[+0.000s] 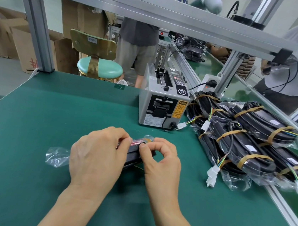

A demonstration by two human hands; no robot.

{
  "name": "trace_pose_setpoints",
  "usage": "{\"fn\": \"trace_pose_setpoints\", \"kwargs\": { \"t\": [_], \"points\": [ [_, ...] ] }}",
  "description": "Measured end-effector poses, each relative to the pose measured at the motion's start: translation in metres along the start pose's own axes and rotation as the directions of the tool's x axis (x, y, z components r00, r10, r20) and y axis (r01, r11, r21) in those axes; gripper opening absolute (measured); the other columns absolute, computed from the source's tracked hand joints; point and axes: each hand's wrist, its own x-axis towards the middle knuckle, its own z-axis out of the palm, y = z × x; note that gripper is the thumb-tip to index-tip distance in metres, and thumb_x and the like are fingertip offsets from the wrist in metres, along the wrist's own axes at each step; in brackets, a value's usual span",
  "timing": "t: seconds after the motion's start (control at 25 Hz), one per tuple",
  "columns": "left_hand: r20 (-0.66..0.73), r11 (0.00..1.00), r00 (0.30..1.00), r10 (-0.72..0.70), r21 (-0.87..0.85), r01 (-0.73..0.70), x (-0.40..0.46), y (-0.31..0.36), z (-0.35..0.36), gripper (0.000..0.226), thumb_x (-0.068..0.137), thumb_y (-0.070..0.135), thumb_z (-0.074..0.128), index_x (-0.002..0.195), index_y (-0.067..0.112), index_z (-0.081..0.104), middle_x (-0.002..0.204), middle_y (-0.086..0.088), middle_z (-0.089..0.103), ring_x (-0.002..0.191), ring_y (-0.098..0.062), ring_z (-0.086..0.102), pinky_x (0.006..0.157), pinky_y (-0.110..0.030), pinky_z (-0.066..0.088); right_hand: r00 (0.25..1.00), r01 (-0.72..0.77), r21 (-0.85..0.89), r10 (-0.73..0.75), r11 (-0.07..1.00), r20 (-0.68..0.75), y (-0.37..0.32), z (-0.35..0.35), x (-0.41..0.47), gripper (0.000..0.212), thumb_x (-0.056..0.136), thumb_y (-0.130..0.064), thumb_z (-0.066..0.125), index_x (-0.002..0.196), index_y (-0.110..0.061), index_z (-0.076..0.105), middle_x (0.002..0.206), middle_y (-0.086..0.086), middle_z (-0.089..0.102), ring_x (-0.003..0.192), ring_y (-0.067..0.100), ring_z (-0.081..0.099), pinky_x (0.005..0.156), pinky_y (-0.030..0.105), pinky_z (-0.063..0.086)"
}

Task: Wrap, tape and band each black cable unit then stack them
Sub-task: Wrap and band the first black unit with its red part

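Lower centre of the frame, your left hand (96,156) holds the black cable unit (133,155) down on the green mat (32,118) while your right hand (159,158) pinches its clear crinkly plastic wrap (57,156) closed at the top end, so I'd judge this as wrap or tape, not banding. Next likely needs tape from the grey boxy dispenser (161,105) above, then a tan rubber band like those on the glossy bagged stack (249,141) at right.
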Motion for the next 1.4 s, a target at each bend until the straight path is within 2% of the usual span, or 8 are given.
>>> {"fn": "trace_pose_setpoints", "kwargs": {
  "t": [0.2,0.4,0.64,0.76,1.04,1.12,1.24,1.4],
  "points": [
    [0.016,1.0,1.0,-0.009,0.002,0.009,-0.001,0.0,0.0,0.009,0.08,0.03,0.07,0.071,0.028,0.07,0.064,0.003,0.067,0.064,-0.033,0.058,0.058,-0.031,0.038,0.998,-0.05,0.128,0.053,0.991,-0.022,0.004,0.0,0.003,0.009,0.087,-0.016,0.062,0.093,-0.022,0.059,0.097,-0.008,0.063,0.09,0.0,0.057,0.081,0.012,0.043],
    [0.026,1.0,0.999,-0.022,0.0,0.022,0.0,0.0,-0.001,0.009,0.081,0.032,0.068,0.074,0.029,0.071,0.067,0.002,0.068,0.067,-0.033,0.057,0.06,-0.032,0.039,0.997,-0.08,0.225,0.072,0.971,0.042,0.006,-0.007,0.005,0.006,0.084,-0.018,0.067,0.082,-0.02,0.072,0.103,-0.005,0.066,0.098,0.007,0.061,0.091,0.03,0.044],
    [0.031,0.999,0.999,-0.033,0.0,0.033,0.001,-0.001,-0.001,0.01,0.083,0.035,0.065,0.076,0.03,0.071,0.069,0.003,0.068,0.069,-0.031,0.058,0.06,-0.031,0.038,0.98,0.142,-0.059,-0.132,0.988,0.148,-0.004,-0.022,0.019,0.007,0.079,-0.017,0.075,0.075,-0.022,0.075,0.097,-0.012,0.063,0.096,-0.003,0.058,0.088,0.013,0.041],
    [0.029,0.999,0.999,-0.032,-0.001,0.032,0.0,0.0,-0.001,0.01,0.083,0.036,0.066,0.077,0.03,0.071,0.07,0.003,0.068,0.07,-0.031,0.059,0.06,-0.031,0.039,0.969,0.183,-0.154,-0.152,0.971,0.195,-0.008,-0.025,0.024,0.011,0.079,-0.017,0.075,0.072,-0.024,0.073,0.094,-0.014,0.06,0.093,-0.004,0.056,0.083,0.01,0.04],
    [0.033,1.0,0.999,-0.024,0.013,0.024,0.001,-0.002,0.0,0.01,0.083,0.035,0.064,0.077,0.03,0.07,0.069,0.002,0.068,0.071,-0.032,0.058,0.06,-0.032,0.039,0.947,0.087,-0.085,-0.056,0.993,0.315,-0.018,-0.031,0.029,0.023,0.085,-0.017,0.068,0.063,-0.027,0.067,0.1,-0.016,0.053,0.086,-0.009,0.053,0.068,0.0,0.034],
    [0.027,1.0,0.999,-0.022,0.012,0.022,0.001,-0.002,0.0,0.01,0.083,0.035,0.065,0.076,0.03,0.071,0.068,0.002,0.068,0.07,-0.032,0.058,0.06,-0.032,0.039,0.942,0.113,-0.125,-0.066,0.986,0.33,-0.017,-0.033,0.029,0.022,0.084,-0.02,0.069,0.066,-0.031,0.067,0.105,-0.019,0.052,0.1,-0.002,0.053,0.079,0.003,0.035],
    [0.018,1.0,1.0,-0.017,0.011,0.017,0.0,-0.002,0.0,0.01,0.082,0.035,0.067,0.074,0.029,0.07,0.066,0.002,0.067,0.068,-0.031,0.058,0.058,-0.031,0.038,0.935,0.189,-0.255,-0.095,0.948,0.342,-0.019,-0.034,0.031,0.019,0.083,-0.026,0.071,0.074,-0.041,0.066,0.112,-0.021,0.052,0.118,0.015,0.048,0.103,0.028,0.035],
    [0.01,1.0,1.0,0.001,0.013,-0.001,0.0,-0.001,0.001,0.01,0.08,0.033,0.069,0.072,0.028,0.07,0.062,0.002,0.066,0.064,-0.032,0.058,0.056,-0.03,0.036,0.925,0.282,-0.367,-0.15,0.886,0.348,-0.022,-0.036,0.035,0.02,0.081,-0.029,0.073,0.072,-0.045,0.065,0.105,-0.022,0.052,0.115,0.019,0.046,0.102,0.031,0.034]
  ]
}}
